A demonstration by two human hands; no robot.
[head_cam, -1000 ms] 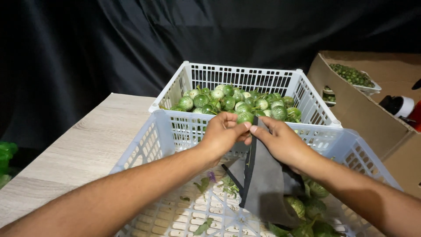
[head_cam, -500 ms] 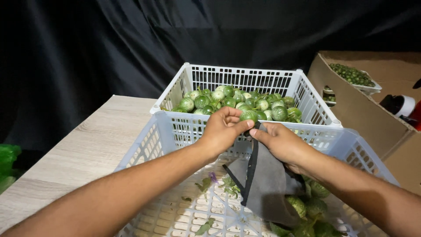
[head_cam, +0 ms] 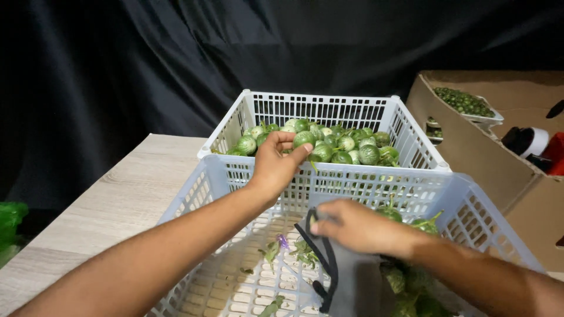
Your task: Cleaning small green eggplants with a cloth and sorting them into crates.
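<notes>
The gray bag with the black strap lies in the near white basket, right under the right hand. That hand is curled over the top edge of the bag and seems to pinch it. Green stems and a few eggplants sit just beside that hand. Farther off, the left hand reaches over the far white basket and holds a round green eggplant with its fingertips. To do this well, keep the bag's mouth wide and grip each eggplant softly. A brown box stands right of both hands.
</notes>
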